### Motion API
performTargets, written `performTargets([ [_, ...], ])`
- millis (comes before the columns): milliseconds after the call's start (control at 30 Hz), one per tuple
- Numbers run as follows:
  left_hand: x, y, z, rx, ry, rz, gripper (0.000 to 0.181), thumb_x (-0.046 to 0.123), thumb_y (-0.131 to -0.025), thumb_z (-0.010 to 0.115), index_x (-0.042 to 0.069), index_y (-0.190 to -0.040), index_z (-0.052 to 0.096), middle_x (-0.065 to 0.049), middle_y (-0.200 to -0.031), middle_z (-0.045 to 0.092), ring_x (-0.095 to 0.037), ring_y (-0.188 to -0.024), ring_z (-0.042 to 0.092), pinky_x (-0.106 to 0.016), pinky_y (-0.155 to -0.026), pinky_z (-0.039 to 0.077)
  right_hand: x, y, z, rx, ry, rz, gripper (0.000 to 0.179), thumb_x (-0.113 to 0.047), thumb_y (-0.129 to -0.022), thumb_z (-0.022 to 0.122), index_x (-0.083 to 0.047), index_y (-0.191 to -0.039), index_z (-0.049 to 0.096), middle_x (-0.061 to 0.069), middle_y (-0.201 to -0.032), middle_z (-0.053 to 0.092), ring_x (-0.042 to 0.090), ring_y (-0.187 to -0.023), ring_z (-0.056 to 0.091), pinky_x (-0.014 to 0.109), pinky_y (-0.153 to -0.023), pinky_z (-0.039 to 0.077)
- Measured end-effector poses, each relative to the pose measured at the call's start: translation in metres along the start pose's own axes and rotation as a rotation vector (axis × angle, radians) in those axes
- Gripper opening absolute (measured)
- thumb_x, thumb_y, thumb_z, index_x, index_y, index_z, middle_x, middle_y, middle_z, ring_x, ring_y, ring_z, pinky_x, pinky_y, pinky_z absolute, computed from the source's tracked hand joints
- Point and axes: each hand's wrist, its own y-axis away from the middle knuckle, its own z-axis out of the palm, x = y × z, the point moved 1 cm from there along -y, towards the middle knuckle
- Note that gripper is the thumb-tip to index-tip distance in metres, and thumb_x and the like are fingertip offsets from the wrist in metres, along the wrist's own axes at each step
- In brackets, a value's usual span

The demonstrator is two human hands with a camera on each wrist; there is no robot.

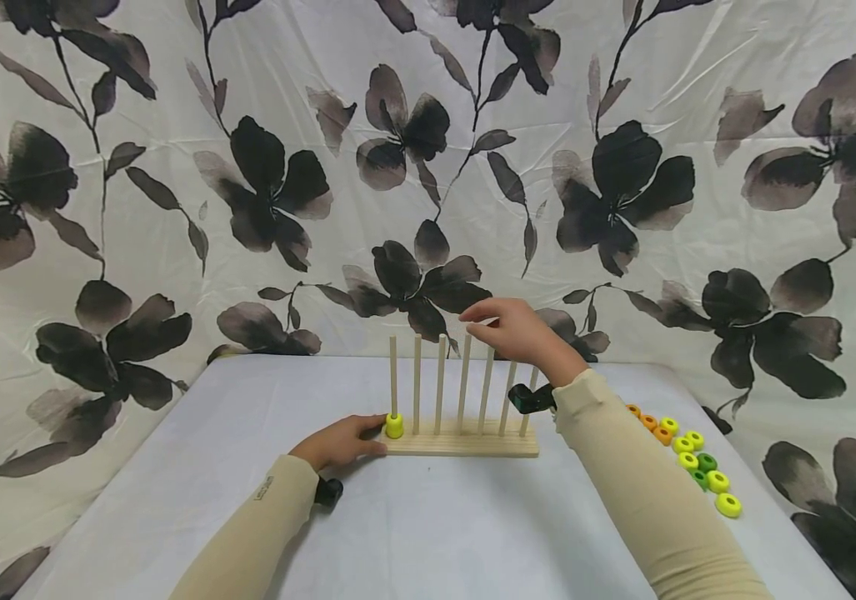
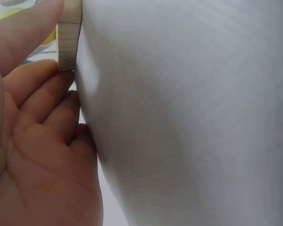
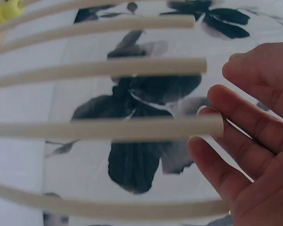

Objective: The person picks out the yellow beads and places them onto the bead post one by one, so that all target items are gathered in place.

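A wooden peg rack (image 1: pixel 465 450) with several upright pegs stands on the table. Yellow rings (image 1: pixel 394 427) are stacked low on its leftmost peg. At the rack's left end, my left hand (image 1: pixel 341 442) holds the base, with thumb and fingers against the wood; the left wrist view shows the base end (image 2: pixel 68 47) by the fingertips. My right hand (image 1: pixel 513 333) is raised at the tops of the middle pegs. In the right wrist view its fingers (image 3: pixel 240 160) are loosely bent near a bare peg tip (image 3: pixel 212 127), holding nothing.
On the table's right side lie several loose rings: orange ones (image 1: pixel 648 422), yellow ones (image 1: pixel 728 505) and green ones (image 1: pixel 707 462). The right forearm passes just left of them. A white cloth (image 1: pixel 262 392) covers the table, and a floral curtain (image 1: pixel 518 208) hangs behind it.
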Motion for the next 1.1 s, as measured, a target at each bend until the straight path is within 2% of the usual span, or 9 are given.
performTargets([
  [267,-0.001,0.001,0.000,0.002,-0.001,-0.009,0.071,0.041,-0.087,0.069,0.018,-0.148,0.042,-0.009,-0.153,0.041,-0.034,-0.144,0.033,-0.054,-0.117,0.028,0.022,0.014,-0.012,0.086,0.011,0.062,0.025,-0.025,-0.099,0.055,-0.016,-0.118,0.068,0.006,-0.120,0.067,0.026,-0.106,0.066,0.044,-0.092,0.054],
  [533,-0.001,0.000,0.001,0.006,-0.006,-0.006,0.070,0.041,-0.087,0.070,0.018,-0.147,0.043,-0.009,-0.153,0.041,-0.034,-0.144,0.033,-0.054,-0.117,0.028,0.042,0.032,-0.028,0.177,0.001,0.114,0.030,-0.033,-0.099,0.054,-0.015,-0.119,0.068,0.008,-0.120,0.068,0.029,-0.108,0.064,0.049,-0.092,0.052],
  [800,0.001,-0.001,0.000,0.011,-0.007,-0.001,0.069,0.041,-0.088,0.069,0.017,-0.147,0.043,-0.009,-0.153,0.042,-0.034,-0.144,0.033,-0.053,-0.117,0.028,0.062,0.047,-0.038,0.216,0.019,0.153,0.040,-0.042,-0.100,0.049,-0.013,-0.123,0.066,0.012,-0.125,0.065,0.033,-0.115,0.059,0.053,-0.096,0.049],
  [1100,0.001,0.001,0.001,0.019,-0.028,-0.017,0.069,0.043,-0.088,0.068,0.019,-0.148,0.043,-0.009,-0.152,0.042,-0.035,-0.143,0.034,-0.055,-0.116,0.029,0.089,0.069,-0.043,0.230,0.035,0.251,0.050,-0.048,-0.100,0.046,-0.010,-0.126,0.063,0.017,-0.129,0.061,0.037,-0.119,0.056,0.057,-0.096,0.047],
])
